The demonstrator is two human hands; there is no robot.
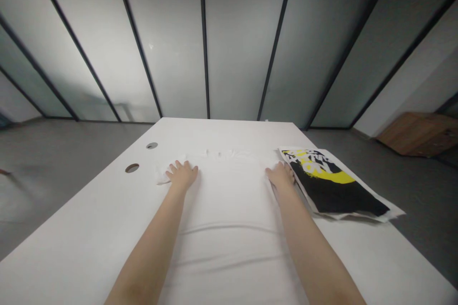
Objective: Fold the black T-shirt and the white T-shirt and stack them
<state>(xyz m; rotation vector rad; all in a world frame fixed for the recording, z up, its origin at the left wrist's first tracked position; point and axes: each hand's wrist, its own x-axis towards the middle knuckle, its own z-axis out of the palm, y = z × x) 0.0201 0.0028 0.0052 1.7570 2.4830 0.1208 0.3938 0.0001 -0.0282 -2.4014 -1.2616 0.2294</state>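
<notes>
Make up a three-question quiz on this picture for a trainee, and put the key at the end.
1. True or false: the left hand is palm down on the white cloth with its fingers spread.
2. Multiple choice: what lies on the table just to the right of the right hand?
A) a coiled cable
B) a black-and-yellow printed stack
C) a metal tray
3. Fill in: on its left side, the tabletop has ___ round holes.

Key: 1. True. 2. B. 3. Two.
</notes>
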